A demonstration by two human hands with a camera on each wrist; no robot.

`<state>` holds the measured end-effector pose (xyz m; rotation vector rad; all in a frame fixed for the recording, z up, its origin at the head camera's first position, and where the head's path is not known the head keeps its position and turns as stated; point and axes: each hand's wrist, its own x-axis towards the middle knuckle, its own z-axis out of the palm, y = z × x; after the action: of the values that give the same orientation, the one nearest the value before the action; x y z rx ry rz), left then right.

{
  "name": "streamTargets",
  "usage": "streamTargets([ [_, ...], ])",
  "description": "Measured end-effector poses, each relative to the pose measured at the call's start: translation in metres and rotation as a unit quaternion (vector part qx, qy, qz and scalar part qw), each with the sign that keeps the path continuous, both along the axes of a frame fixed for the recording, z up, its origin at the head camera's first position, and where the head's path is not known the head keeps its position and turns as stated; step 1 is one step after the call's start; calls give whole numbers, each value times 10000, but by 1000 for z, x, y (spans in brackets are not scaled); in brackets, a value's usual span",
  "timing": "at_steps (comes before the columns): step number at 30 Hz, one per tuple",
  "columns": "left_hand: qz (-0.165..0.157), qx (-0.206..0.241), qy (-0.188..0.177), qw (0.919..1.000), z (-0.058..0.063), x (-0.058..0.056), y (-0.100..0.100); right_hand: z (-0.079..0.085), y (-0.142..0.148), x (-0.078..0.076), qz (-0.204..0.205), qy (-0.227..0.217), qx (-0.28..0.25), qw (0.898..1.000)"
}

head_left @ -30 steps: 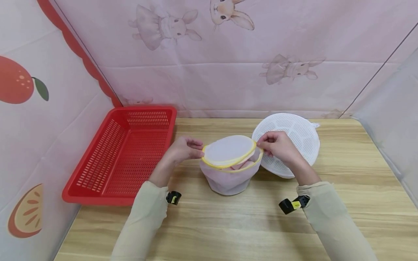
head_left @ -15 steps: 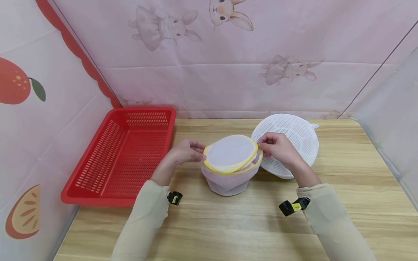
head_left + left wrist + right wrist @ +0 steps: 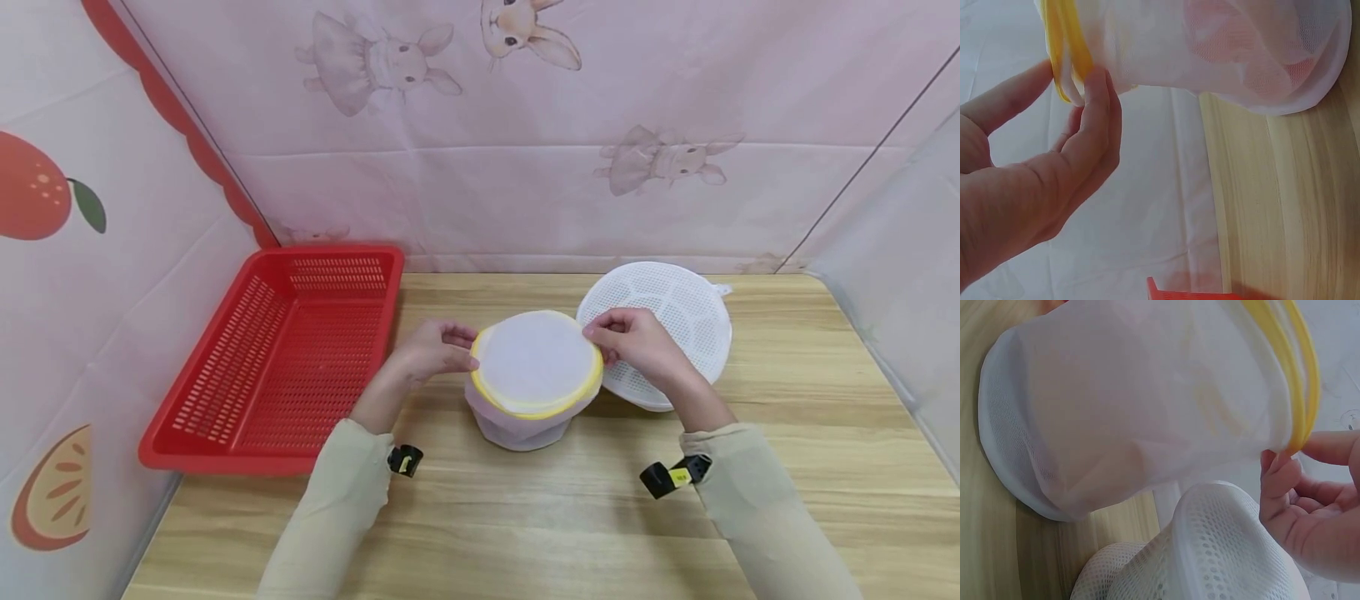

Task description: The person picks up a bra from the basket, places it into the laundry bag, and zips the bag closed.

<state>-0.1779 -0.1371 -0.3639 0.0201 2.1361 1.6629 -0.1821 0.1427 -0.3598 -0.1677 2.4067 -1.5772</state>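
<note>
Two hands worked a small round mesh laundry bag [image 3: 525,417] standing mid-table [image 3: 525,533], pink cloth showing through its wall. Left hand [image 3: 431,352] pinched the yellow-trimmed lid [image 3: 536,362] at its left edge; right hand [image 3: 633,340] pinched the right edge, lid lying flat over the bag's mouth. Right and farther lay a white coarse-mesh wash bag [image 3: 675,312]; left, a red plastic basket [image 3: 225,417].

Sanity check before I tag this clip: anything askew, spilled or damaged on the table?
Nothing stands out. The yellow-rimmed mesh bag stands upright on the table, its lid flap laid over the top, pinched at the rim by the left hand and right hand. The red basket and white mesh bag lie undisturbed.
</note>
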Motion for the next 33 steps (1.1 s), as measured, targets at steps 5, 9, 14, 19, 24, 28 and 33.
streamTargets([
  [5,-24,-69,-60,10000,1,-1,2,-2,0,-1,88,66,34,9999],
  [9,129,8,-193,9997,-3,-4,5,-3,1,-1,143,94,0,9999],
  [14,-22,-278,-151,9995,-13,-11,9,-3,0,1,315,145,49,9994],
  [19,-142,-611,-142,9979,-12,-16,16,-4,0,2,493,116,50,9987],
  [24,-188,-668,141,9975,2,-15,18,0,4,0,709,89,99,9974],
  [28,-397,-867,866,9917,12,-13,19,6,4,-1,777,222,46,9967],
  [33,-744,-1310,1730,9733,17,-9,25,12,-2,-2,870,321,132,9956],
])
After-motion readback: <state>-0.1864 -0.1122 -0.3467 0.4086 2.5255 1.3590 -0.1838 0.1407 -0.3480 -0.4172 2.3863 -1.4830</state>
